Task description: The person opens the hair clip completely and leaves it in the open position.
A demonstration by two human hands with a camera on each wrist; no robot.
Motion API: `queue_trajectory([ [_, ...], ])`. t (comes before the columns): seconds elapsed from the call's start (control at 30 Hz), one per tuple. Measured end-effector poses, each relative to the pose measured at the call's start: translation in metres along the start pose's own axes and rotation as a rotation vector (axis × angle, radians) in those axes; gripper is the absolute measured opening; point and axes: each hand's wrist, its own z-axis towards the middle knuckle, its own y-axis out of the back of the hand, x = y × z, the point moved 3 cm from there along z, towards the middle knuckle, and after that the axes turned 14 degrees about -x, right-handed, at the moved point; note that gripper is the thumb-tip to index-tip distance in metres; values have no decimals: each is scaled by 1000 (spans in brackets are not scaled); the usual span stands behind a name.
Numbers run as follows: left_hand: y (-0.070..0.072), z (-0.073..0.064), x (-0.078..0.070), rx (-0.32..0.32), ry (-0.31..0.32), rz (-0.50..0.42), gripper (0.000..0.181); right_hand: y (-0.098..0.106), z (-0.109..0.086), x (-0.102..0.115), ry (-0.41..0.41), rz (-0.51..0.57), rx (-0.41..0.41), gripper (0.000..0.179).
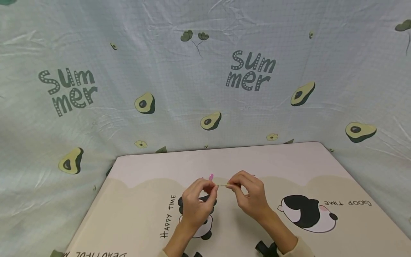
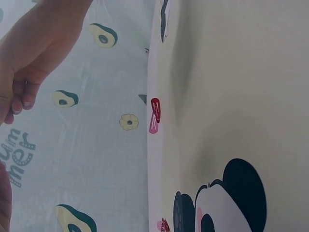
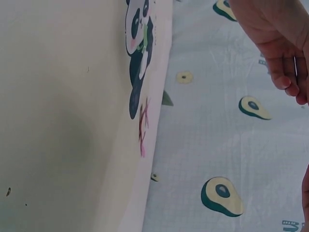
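My left hand (image 1: 196, 205) and right hand (image 1: 251, 196) are raised over the table, close together in the middle of the head view. A thin yellowish strip (image 1: 222, 185) stretches between their fingertips, with thumb and forefinger of each hand pinching one end. Its exact kind I cannot tell. In the left wrist view the right hand (image 2: 41, 53) shows at upper left, the strip out of sight. On the table beyond the hands lie a red snap hair clip (image 2: 155, 109) and a pink hair clip (image 2: 153, 126), the two overlapping.
More red and pink clips (image 2: 165, 225) lie near the table's far edge. The table (image 1: 141, 214) has a beige cover printed with pandas and lettering. A pale avocado-print sheet (image 1: 179, 78) hangs behind it. Black objects (image 1: 266, 248) show by the right wrist.
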Motion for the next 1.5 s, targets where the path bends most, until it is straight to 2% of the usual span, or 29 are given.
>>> queue_trajectory([
  [0.17,0,0,-1,-4,-3,-13,20,1,1,1,-3,-5,6,6],
  [0.47,0,0,-1,-12,-1,-28,4,0,1,2,-28,1,25,7],
  [1.27,-1,-3,-1,-20,14,-30,13,0,-2,2,-9,11,16,8],
  [1.5,-1,-2,-1,-22,16,-30,9,-1,-1,1,2,6,9,8],
])
